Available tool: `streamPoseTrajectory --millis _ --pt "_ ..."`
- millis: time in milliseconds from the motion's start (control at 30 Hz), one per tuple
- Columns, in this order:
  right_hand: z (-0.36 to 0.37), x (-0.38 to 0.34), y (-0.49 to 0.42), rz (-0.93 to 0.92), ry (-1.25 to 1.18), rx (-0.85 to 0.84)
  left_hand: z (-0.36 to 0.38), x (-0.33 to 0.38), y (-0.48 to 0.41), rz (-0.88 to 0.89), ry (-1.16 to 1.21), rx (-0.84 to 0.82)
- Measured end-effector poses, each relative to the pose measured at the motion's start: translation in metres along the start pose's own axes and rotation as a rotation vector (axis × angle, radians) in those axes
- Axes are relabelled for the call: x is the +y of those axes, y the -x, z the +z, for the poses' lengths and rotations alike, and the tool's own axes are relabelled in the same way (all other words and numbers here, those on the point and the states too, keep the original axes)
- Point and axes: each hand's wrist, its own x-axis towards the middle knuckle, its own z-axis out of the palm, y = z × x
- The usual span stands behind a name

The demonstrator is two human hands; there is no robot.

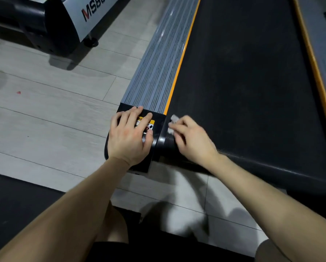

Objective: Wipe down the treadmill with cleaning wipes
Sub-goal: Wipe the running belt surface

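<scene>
My left grip (129, 135) lies flat on the black end cap (159, 127) at the rear left corner of the treadmill (243, 91). Its fingers are straight and spread, holding nothing, and they cover part of the yellow warning sticker (151, 123) on that cap. Just right of the cap, my right grip (192, 140) rests on the near edge of the dark running belt (234, 129), fingers curled and pinching a crumpled white wipe (174, 118). The wipe pokes out past my fingertips and sits right at the seam between cap and belt. Beyond the cap, the ribbed grey side rail (158, 63) runs away from me, with an orange strip (179, 69) between it and the belt. Far off to the cap's left, across the pale plank floor (54, 110), stands another machine marked MS80 (63, 19).
</scene>
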Motion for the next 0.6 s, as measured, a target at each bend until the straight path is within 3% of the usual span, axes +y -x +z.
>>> streamPoseTrajectory --millis 67,133,233,300,433,500,533,600 --pt "-0.008 -0.001 0.020 -0.101 -0.027 -0.077 0.000 -0.001 0.000 0.001 0.002 -0.009" --pt "-0.018 0.022 -0.005 -0.101 0.034 -0.051 -0.001 0.000 0.001 0.000 0.000 -0.031" --pt "-0.021 0.053 -0.071 0.195 0.021 0.150 0.000 -0.001 -0.002 0.006 -0.003 -0.034" --pt "-0.013 0.049 -0.077 0.288 -0.008 0.155 0.001 -0.002 -0.001 0.009 0.002 -0.008" --pt "-0.011 0.016 0.001 0.029 -0.094 -0.009 0.003 -0.002 0.001 0.018 0.011 0.005" --pt "-0.018 0.032 -0.003 -0.032 -0.057 -0.061 0.003 -0.001 0.001 0.016 0.010 -0.005" --pt "-0.020 0.045 -0.023 -0.014 0.003 -0.018 0.002 -0.001 0.001 0.021 0.010 -0.011" --pt "-0.018 0.062 -0.072 0.195 0.074 0.118 0.003 -0.002 0.000 0.020 0.005 -0.016"
